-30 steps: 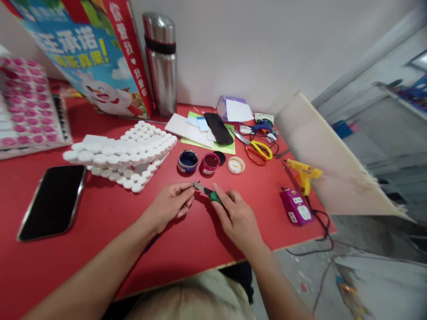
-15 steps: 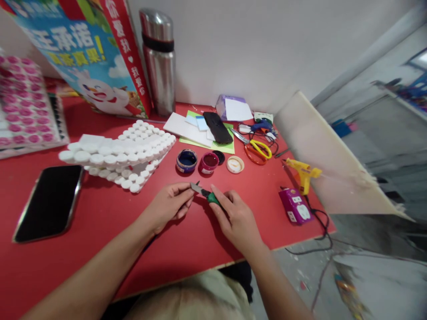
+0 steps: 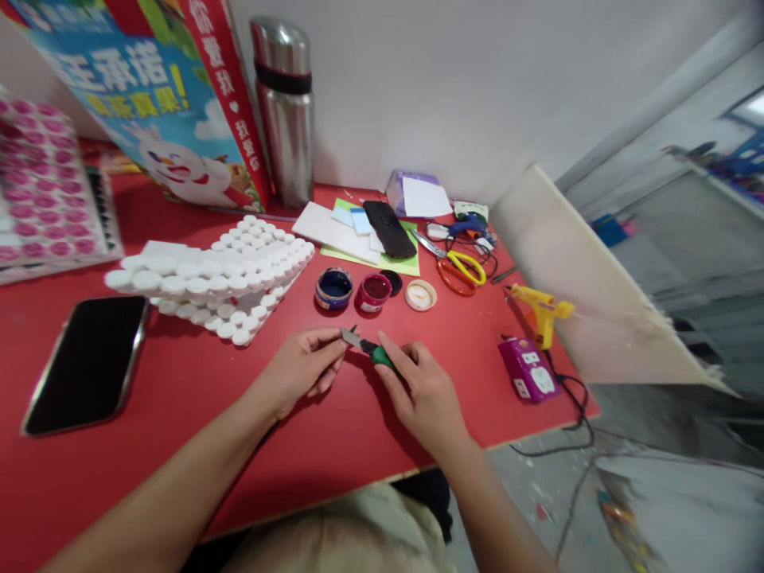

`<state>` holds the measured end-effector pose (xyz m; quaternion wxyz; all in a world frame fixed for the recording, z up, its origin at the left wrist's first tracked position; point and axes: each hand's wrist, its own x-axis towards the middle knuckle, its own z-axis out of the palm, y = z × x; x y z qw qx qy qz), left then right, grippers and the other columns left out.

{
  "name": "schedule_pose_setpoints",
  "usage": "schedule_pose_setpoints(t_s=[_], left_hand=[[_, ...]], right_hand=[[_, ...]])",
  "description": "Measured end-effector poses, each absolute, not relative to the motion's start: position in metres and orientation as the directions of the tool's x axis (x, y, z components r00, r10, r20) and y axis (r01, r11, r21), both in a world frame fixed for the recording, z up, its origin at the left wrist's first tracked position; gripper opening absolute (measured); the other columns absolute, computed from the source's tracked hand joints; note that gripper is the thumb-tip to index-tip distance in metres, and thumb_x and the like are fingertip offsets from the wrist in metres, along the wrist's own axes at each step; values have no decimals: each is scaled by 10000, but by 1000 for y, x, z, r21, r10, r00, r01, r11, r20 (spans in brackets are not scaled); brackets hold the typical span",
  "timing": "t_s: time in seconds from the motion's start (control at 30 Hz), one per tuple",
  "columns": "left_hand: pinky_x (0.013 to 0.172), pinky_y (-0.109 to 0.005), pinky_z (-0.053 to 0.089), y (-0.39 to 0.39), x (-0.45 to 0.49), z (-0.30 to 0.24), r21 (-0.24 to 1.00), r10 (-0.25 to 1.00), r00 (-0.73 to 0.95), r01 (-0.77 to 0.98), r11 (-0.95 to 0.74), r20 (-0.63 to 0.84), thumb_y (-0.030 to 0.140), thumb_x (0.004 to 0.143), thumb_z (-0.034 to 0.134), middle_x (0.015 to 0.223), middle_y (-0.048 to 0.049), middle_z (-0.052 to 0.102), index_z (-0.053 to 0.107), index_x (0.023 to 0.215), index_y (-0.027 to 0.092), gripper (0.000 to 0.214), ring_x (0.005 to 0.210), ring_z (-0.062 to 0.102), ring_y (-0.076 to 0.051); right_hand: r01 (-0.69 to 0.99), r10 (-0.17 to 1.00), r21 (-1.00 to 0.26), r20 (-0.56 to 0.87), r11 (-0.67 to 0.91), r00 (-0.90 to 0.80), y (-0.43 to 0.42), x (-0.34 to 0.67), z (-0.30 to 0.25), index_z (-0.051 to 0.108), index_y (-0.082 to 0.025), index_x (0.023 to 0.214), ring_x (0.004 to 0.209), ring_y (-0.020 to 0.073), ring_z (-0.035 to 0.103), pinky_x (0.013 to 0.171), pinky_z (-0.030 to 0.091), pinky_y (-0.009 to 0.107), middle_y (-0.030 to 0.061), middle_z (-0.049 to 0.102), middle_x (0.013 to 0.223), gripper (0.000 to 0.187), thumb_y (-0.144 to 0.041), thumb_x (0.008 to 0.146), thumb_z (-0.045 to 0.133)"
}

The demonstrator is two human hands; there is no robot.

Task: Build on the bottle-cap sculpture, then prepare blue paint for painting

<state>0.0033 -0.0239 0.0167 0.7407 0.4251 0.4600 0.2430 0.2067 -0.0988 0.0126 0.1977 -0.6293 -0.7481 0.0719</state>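
Observation:
In my right hand point(image 3: 421, 390) is a utility knife point(image 3: 382, 356) with a green handle, its blade pointing left. The blade tip meets the fingertips of my left hand point(image 3: 310, 362), which are pinched together. A small dark point shows just past them, beside the blade; what the left fingers hold is mostly hidden. Just beyond my hands stand an open jar of dark blue paint point(image 3: 334, 289) and an open jar of dark red paint point(image 3: 374, 292). A round pale lid point(image 3: 421, 295) lies to their right.
On the red table point(image 3: 298, 461) to the left are a white piece built of round discs point(image 3: 196, 278) and a tablet-like phone point(image 3: 88, 362). A steel flask point(image 3: 285, 119) stands behind. Scissors point(image 3: 457, 267), a yellow glue gun point(image 3: 542, 309) and a purple box point(image 3: 528, 370) lie to the right.

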Motion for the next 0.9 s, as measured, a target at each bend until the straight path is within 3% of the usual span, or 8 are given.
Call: schedule_pose_setpoints(t_s=[0.47,0.9], left_hand=[[349,-163,216,-24,3,16,843,751,451,6,539,-483,458,871,673,419,92,432,666,909,172,289,316,304,-49],[354,-174,214,-23,3,18,824,742,426,12,566,-517,476,848,708,438,81,449,665,858,166,314,331,318,-53]], right_hand=[[899,972,-394,204,189,-115,-97,208,11,615,-195,1471,838,210,675,744,570,335,112,642,996,468,-392,1069,477],[910,969,-376,230,174,-90,-97,211,10,631,-179,1452,830,211,662,730,555,332,102,635,959,470,-402,1069,476]])
